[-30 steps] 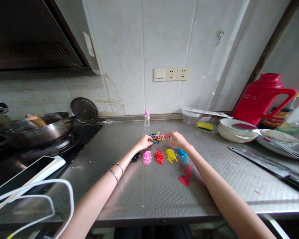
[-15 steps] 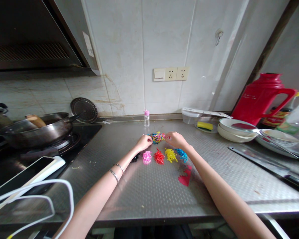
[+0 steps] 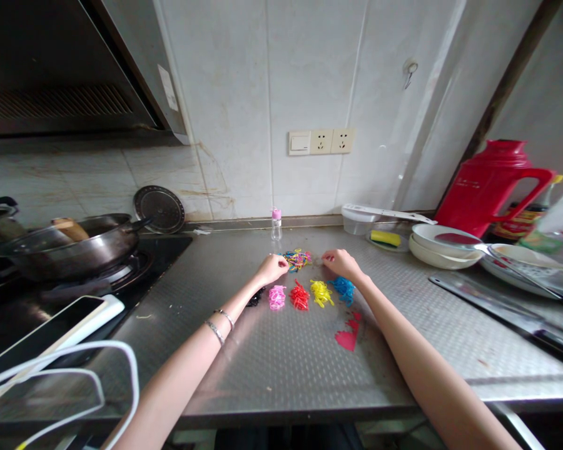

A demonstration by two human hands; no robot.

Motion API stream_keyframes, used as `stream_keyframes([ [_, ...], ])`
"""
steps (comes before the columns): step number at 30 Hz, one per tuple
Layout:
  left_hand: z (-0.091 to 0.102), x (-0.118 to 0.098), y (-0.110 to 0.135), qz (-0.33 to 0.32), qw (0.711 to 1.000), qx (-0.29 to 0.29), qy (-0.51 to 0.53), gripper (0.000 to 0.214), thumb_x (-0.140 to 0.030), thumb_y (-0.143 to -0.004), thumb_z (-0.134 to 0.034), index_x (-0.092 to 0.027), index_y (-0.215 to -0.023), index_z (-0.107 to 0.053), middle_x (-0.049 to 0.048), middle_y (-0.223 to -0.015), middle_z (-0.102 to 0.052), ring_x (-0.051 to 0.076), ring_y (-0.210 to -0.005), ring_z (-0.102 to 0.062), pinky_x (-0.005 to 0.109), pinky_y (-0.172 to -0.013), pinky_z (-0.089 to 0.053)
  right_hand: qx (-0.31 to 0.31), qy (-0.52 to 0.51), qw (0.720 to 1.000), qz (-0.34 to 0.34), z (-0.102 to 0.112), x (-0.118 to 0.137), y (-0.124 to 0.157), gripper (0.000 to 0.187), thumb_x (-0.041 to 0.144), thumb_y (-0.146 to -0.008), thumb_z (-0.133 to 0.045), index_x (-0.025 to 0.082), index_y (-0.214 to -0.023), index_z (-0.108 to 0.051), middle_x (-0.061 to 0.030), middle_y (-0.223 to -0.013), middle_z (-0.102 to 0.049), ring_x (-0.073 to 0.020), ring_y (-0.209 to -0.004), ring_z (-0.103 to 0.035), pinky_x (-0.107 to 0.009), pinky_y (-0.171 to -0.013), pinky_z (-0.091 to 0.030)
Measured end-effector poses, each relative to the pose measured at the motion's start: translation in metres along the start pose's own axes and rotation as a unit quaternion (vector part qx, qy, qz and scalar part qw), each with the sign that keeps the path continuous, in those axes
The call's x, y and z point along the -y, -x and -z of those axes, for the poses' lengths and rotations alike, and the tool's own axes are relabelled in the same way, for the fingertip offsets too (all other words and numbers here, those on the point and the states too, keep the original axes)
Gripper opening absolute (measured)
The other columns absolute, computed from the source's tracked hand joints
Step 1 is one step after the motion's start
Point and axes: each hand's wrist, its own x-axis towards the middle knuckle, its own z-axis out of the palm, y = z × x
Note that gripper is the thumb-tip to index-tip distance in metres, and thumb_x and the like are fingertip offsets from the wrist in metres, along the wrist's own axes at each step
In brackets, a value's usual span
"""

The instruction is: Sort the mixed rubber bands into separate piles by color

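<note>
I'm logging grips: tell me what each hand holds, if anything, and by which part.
It cannot be told: the left hand is at the mixed-colour pile, the right hand is apart from it, and anything pinched is too small to see.

Dimpled metal counter (image 3: 281,369), smooth plastic flask (image 3: 485,181)

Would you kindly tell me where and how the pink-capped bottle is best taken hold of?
The bottle is probably best gripped around its clear body, from the right: it stands upright and narrow, with the mixed pile of bands lying in front.
</note>
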Motion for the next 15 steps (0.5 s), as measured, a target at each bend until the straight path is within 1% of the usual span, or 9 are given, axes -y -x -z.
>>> stream_keyframes([
  [9,-0.001,-0.022,-0.001,-0.011,0.999,0.0,0.043,0.018,-0.021,-0.069,-0.053,-0.011,-0.068,-0.068,0.0046,-0.067,-0.066,0.013,-0.062,-0.056,0.022,-0.062,-0.041,-0.009,0.004,1.0,-0.019,-0.001,-0.007,-0.003,0.026,0.031,-0.075,-0.046,0.024,-0.088,-0.068,-0.0032,-0.086,-0.068,-0.0153,-0.08,-0.06,-0.02,-0.065,-0.041],
  [12,-0.008,-0.034,-0.005,-0.03,0.998,0.008,0.053,0.017,-0.02,-0.069,-0.053,-0.011,-0.068,-0.067,0.005,-0.068,-0.066,0.013,-0.063,-0.056,0.022,-0.062,-0.041,-0.015,0.01,0.999,-0.029,-0.001,-0.009,-0.004,0.027,0.03,-0.074,-0.046,0.025,-0.089,-0.068,-0.0031,-0.087,-0.068,-0.0154,-0.08,-0.06,-0.021,-0.065,-0.041],
  [15,-0.018,-0.048,-0.011,-0.056,0.997,0.028,0.042,0.017,-0.019,-0.068,-0.053,-0.012,-0.068,-0.068,0.0051,-0.068,-0.066,0.013,-0.063,-0.057,0.022,-0.062,-0.041,-0.021,0.014,0.999,-0.039,0.0,-0.01,-0.003,0.028,0.03,-0.074,-0.045,0.025,-0.09,-0.068,-0.0036,-0.087,-0.068,-0.0163,-0.08,-0.06,-0.021,-0.065,-0.041],
])
